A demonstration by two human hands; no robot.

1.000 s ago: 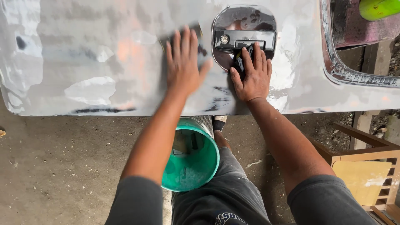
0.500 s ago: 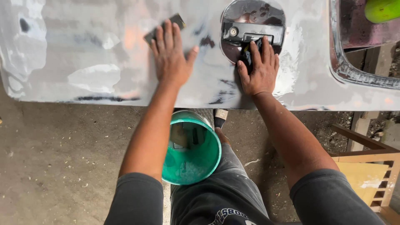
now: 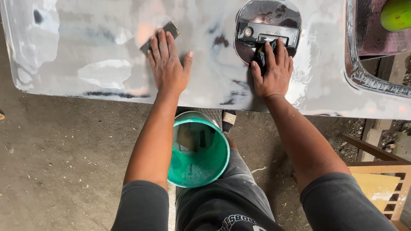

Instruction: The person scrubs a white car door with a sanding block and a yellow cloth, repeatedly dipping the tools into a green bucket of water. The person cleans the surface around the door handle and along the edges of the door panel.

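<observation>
A: Nearest the camera, what's there?

B: Dark trousers and two grey sleeves, with a green bucket [image 3: 198,149] between the knees on the concrete floor [image 3: 64,162]. A little water and some dark scraps lie in its bottom. A wooden frame [image 3: 376,179] stands at the near right.

A: And beyond that?

B: A grey, wet-looking car panel [image 3: 85,64] runs across the far side. The left hand [image 3: 168,64] lies flat on it, fingers spread and pressing a dark sanding pad [image 3: 159,37], whose corner shows past the fingertips. The right hand [image 3: 272,70] lies to the right, fingers together, bunched on a black rag [image 3: 260,57] at the near edge of the handle recess [image 3: 267,28].

A: What has changed in the last second?

B: The left hand and its pad have slid left and farther up the panel, away from the recess it was beside a second ago. The right hand has held its place at the handle. Dark smears [image 3: 231,92] mark the panel between the two hands.

A: Meaning what?

B: By my reading the sanding stroke is sweeping left across the panel while the right hand braces; much of the surface already looks dull and worked, though patches at far left show gloss

A: Farthest off?

B: A chrome-edged opening [image 3: 364,72] at the far right, with a green object [image 3: 396,15] in it
</observation>
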